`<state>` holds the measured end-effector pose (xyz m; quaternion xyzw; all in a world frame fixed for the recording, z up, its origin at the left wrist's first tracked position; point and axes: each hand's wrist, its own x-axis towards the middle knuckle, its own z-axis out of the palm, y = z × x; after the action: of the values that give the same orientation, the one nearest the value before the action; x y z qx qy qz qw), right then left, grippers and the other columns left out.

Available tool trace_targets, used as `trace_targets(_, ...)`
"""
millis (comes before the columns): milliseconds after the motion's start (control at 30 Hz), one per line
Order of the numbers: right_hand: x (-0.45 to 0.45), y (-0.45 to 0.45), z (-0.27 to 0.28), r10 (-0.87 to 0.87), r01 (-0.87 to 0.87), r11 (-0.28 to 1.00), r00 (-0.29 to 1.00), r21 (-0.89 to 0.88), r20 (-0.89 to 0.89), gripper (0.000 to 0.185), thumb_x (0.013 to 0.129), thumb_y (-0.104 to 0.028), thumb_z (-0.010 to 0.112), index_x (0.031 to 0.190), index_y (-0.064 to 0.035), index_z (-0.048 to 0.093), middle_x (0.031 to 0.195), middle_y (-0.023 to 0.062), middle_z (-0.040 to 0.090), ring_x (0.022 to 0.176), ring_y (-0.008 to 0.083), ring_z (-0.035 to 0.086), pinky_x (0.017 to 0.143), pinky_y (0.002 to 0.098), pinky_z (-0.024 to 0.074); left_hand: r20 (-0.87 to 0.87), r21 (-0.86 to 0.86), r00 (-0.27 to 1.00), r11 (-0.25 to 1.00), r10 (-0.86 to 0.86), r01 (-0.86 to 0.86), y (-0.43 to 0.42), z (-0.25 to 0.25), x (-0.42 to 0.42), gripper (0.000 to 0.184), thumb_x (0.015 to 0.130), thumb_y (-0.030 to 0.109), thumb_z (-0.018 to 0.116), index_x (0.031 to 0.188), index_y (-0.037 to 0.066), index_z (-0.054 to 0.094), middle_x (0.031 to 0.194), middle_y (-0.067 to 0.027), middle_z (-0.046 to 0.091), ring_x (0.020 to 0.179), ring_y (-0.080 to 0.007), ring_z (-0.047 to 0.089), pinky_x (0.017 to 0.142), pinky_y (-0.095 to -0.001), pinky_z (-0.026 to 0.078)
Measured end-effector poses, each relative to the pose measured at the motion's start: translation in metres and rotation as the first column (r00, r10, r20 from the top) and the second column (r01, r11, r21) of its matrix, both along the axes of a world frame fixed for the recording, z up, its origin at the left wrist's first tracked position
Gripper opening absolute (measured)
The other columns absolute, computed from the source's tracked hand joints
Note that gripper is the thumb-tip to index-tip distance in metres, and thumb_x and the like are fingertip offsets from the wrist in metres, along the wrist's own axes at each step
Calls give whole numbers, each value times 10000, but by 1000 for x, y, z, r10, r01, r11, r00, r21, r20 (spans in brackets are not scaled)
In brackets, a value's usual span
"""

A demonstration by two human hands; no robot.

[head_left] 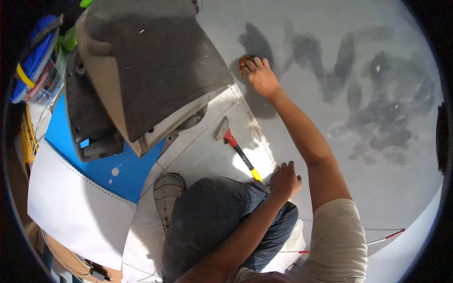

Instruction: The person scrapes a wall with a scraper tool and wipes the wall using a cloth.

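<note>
In the head view, your right hand's grip pinches the brown pad against the smudged grey panel; I can't tell whether your curled left hand holds anything. A loose pinch could let the pad slip. The dark moulded part just beside it could catch your knuckles, blocking leftward strokes. Your knee could knock the scraper.

Grey sheet matt, smudged; brown wad rough; scraper handle smooth plastic.

Dark panel bars leftward; room across grey sheet
</note>
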<state>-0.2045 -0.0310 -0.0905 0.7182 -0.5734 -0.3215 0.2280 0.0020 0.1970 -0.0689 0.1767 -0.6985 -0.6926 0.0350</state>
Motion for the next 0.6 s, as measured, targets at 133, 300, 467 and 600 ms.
trace_targets(133, -9, 66, -13, 135, -135, 991, 988, -14, 76, 331, 901, -169, 553, 1172, -96, 729, 1229, 66, 658, 1156, 251, 532, 979, 406, 404, 5, 23, 999, 998, 54, -54, -11, 4, -1, 501, 889, 344, 712, 1247, 28, 560, 1116, -218, 652, 971, -380, 706, 845, -511, 578)
trace_targets(300, -3, 48, 6, -65, 56, 951, 998, 305, 18, 389, 888, -185, 566, 1238, -74, 695, 1263, 77, 642, 1158, 244, 532, 962, 401, 413, -78, 64, 993, 994, 89, -84, 20, -3, -1, 484, 887, 334, 709, 1234, 27, 568, 1090, -234, 655, 967, -405, 702, 839, -509, 578)
trace_targets(467, 6, 45, -2, 91, -95, 991, 995, 92, 44, 328, 897, -191, 566, 1178, -91, 703, 1206, 62, 670, 1155, 230, 526, 952, 385, 404, 53, 12, 998, 1000, 17, -18, 4, -4, 1, 438, 884, 316, 702, 1184, 21, 578, 1070, -233, 668, 966, -416, 707, 835, -515, 579)
trace_targets(600, -12, 51, 5, 129, -144, 963, 988, 226, 80, 288, 913, -196, 551, 1129, -94, 714, 1180, 48, 680, 1167, 236, 523, 963, 391, 400, -3, 35, 994, 994, 107, -106, -3, 3, -8, 475, 882, 324, 718, 1223, 35, 560, 1084, -234, 656, 990, -413, 694, 870, -513, 572)
